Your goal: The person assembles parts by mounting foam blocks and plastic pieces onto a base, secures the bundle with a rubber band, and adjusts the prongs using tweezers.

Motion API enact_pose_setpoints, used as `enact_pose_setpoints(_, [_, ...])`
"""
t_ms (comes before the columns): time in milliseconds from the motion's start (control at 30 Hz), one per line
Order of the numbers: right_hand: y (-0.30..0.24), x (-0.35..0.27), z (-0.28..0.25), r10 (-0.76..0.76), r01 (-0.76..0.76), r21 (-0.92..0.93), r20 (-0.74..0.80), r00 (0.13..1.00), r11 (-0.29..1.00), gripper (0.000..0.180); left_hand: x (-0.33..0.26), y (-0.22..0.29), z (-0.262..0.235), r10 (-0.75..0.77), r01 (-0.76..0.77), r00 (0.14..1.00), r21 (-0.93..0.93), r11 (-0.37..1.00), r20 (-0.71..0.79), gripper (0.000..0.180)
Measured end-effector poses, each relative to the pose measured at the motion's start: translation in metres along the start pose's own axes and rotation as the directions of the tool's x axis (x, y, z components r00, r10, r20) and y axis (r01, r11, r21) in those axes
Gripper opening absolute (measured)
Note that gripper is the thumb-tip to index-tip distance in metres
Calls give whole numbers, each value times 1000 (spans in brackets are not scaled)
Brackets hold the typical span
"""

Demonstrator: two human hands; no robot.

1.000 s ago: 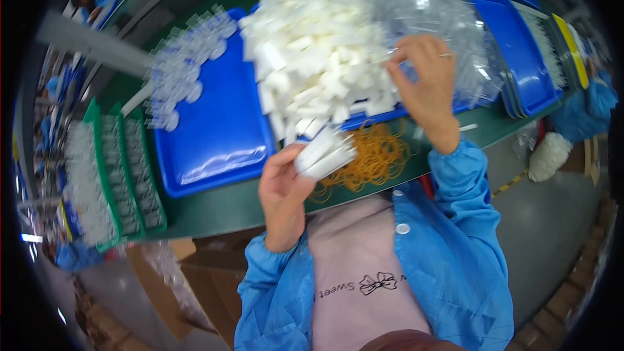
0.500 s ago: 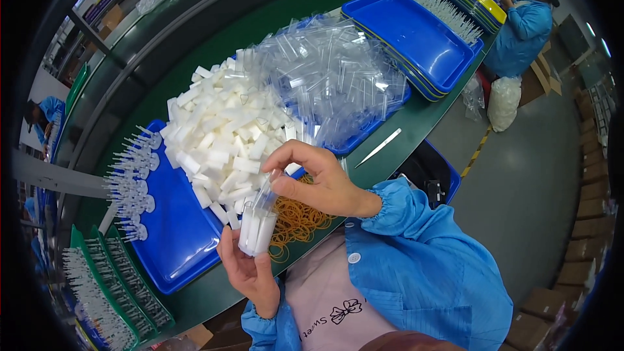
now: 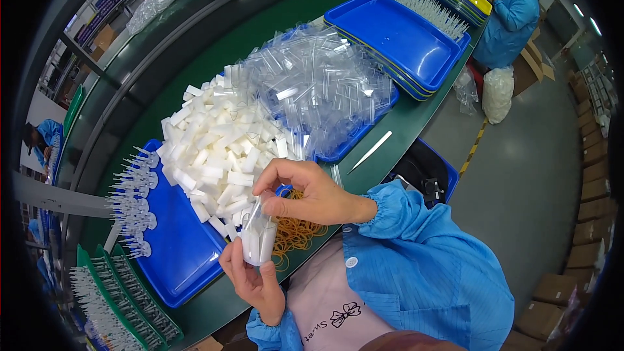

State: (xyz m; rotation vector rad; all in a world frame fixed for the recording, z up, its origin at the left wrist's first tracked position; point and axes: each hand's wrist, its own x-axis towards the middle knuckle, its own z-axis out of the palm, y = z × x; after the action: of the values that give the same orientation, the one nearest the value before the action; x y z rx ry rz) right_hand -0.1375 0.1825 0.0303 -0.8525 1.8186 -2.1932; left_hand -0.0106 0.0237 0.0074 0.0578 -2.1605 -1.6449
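White caps [image 3: 259, 246] bundled in the left hand's [image 3: 250, 279] closed grip, right hand [image 3: 311, 193] pinching one above; beyond, blue tray [image 3: 175, 266] heaped with caps.

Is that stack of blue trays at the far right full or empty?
Nearly empty: the top blue tray shows bare blue floor, with only a row of clear pieces along its far edge.

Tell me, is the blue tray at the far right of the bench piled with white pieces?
No, that blue tray is mostly bare, with only clear thin parts along its far edge; the white pieces lie heaped nearer the hands.
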Motion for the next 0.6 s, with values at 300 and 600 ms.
enact_pose_setpoints(300, [-20, -2, 1, -94, 96, -178, 23, 995, 979, 24, -2, 17, -9, 144, -150, 989, 354, 923, 43, 46])
enact_pose_setpoints(600, [-22, -3, 2, -82, 90, -142, 67, 994, 986, 23, 0, 10, -14, 144, -191, 973, 274, 943, 182, 46])
